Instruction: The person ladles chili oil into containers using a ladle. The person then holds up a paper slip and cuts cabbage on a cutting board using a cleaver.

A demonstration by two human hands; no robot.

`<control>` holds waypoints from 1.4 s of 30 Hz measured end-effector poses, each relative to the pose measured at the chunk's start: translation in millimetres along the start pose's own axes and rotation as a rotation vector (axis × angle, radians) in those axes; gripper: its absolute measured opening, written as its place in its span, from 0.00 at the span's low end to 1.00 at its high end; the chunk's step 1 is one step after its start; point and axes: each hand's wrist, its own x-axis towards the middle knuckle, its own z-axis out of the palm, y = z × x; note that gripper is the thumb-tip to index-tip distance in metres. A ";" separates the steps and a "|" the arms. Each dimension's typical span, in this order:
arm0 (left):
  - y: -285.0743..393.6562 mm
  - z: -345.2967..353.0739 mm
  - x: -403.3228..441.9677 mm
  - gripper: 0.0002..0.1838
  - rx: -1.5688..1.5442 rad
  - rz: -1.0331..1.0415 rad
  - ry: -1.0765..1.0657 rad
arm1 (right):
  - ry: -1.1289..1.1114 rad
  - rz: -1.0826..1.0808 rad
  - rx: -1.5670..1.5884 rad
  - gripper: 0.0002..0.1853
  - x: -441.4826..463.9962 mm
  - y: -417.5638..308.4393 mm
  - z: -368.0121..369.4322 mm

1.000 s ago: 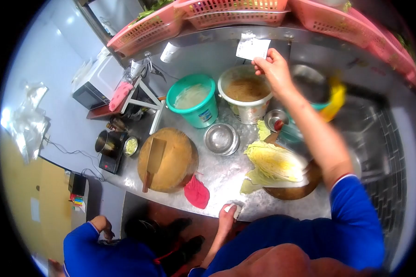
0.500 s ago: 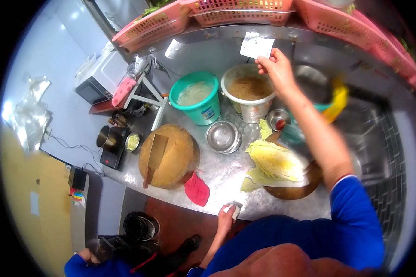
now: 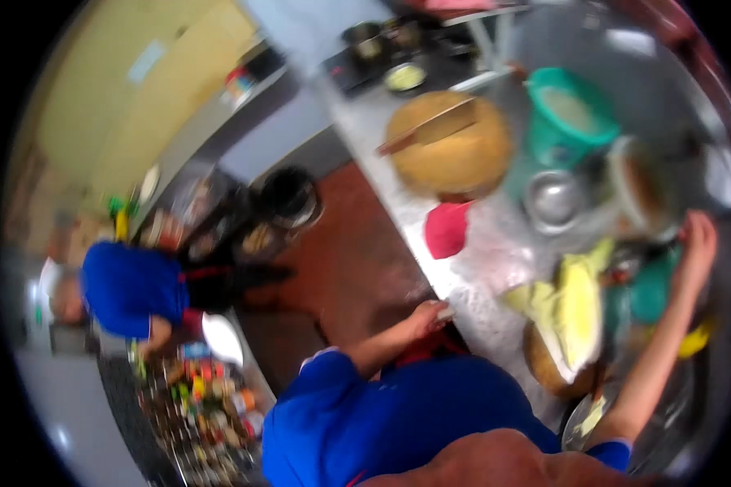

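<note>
My left hand (image 3: pixel 432 319) is closed at the counter's front edge on a small whitish crumpled thing (image 3: pixel 446 313), too blurred to name. At the far right my right hand (image 3: pixel 697 243) is raised beside the white bucket (image 3: pixel 625 174); its fingers are smeared by motion. Just beyond it a white paper slip (image 3: pixel 720 187) shows against the metal shelf edge, and contact between them is unclear. A halved napa cabbage (image 3: pixel 578 312) lies on a round board (image 3: pixel 542 361) between my arms. A cleaver (image 3: pixel 434 126) rests on a thick round chopping block (image 3: pixel 463 158).
A red cloth (image 3: pixel 447 230) and metal bowls (image 3: pixel 555 200) lie near a green bucket (image 3: pixel 573 118). Behind them is a small bowl of chopped food (image 3: pixel 404 77). A co-worker in a blue shirt (image 3: pixel 134 288) stands at the left, by a station of seasoning containers (image 3: pixel 211 414).
The view has swung left, bringing the co-worker and seasonings into sight. My right hand, earlier pinching the paper slip, now appears slightly apart from it. My left hand still holds the whitish thing.
</note>
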 end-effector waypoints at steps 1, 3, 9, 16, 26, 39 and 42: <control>-17.0 -16.4 20.0 0.15 -0.087 -0.038 0.058 | -0.081 0.035 0.024 0.12 3.2 26.0 -19.0; -33.6 -45.2 40.6 0.14 -0.290 -0.090 0.065 | -0.113 0.128 0.013 0.12 -14.0 45.2 -29.7; 106.9 -180.1 10.7 0.18 -0.752 0.364 0.048 | -0.200 0.202 -0.138 0.13 -57.7 94.2 -71.1; 253.2 -240.7 -79.4 0.14 -0.262 0.786 0.674 | -0.145 0.342 -0.527 0.11 -175.4 28.7 -61.7; -6.4 153.2 -33.8 0.25 0.481 0.097 -0.496 | -0.069 0.344 -0.903 0.14 -274.9 106.8 -182.7; -2.5 273.7 8.2 0.18 0.555 0.482 -0.318 | -0.313 0.225 -1.373 0.17 -309.6 194.6 -213.6; -16.9 314.8 -5.3 0.33 0.514 0.554 -0.270 | -0.290 0.356 -1.281 0.17 -299.3 175.2 -206.3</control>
